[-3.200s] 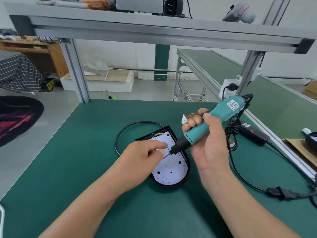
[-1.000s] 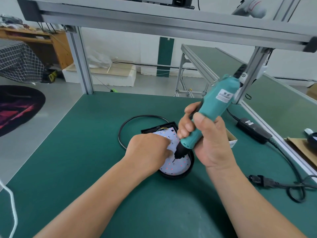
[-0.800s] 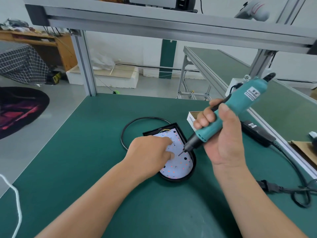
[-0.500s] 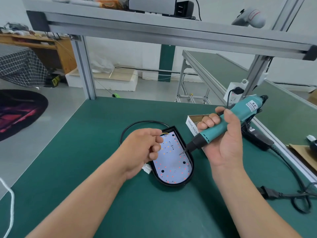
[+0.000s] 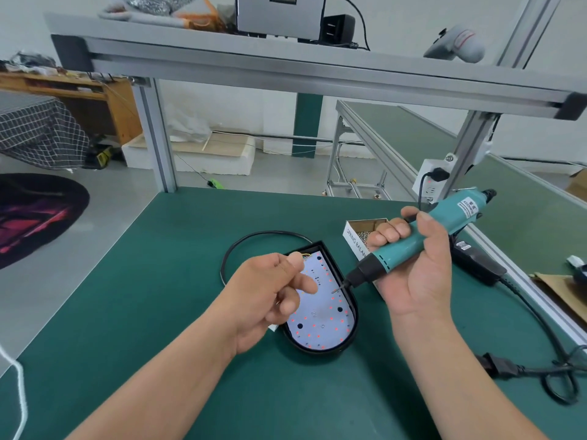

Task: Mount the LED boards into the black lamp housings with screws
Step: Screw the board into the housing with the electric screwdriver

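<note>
An assembly workshop: a green-matted surface (image 5: 152,281) under an aluminium-profile frame (image 5: 286,74), a second bench (image 5: 409,134) at two o'clock, a corded electric screwdriver (image 5: 395,254), a post-mounted socket (image 5: 429,182).

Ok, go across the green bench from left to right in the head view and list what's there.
White cord → left hand → LED board in the black lamp housing → right hand gripping the teal screwdriver → black power adapter. The cable loop and screw box overlap others, so they are left out.
</note>
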A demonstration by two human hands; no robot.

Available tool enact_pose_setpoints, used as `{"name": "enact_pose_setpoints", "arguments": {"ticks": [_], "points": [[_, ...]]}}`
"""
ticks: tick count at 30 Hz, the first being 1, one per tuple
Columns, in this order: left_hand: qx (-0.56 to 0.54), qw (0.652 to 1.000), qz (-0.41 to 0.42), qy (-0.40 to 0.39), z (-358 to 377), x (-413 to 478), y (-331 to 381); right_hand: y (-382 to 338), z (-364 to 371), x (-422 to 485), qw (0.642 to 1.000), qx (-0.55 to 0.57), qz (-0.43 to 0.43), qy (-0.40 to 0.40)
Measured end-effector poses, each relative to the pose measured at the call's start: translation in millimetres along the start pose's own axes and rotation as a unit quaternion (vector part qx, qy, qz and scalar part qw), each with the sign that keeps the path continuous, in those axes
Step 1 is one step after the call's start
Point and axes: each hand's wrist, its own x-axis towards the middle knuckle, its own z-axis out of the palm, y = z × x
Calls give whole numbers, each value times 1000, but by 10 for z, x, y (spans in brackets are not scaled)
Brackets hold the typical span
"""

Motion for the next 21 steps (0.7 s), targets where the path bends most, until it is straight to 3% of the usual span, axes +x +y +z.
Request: {"name": "enact_pose_setpoints", "arguments": {"ticks": [6, 11, 21], "points": [[20, 1000, 4, -5, 5, -5, -30, -8, -6, 12, 1000, 6, -8, 10], [-17, 997, -36, -65, -4, -19, -22, -23, 1, 14, 1000, 11, -9, 12], [97, 993, -12, -71, 14, -32, -56, -19, 32, -16, 1000, 17, -5, 6]]}}
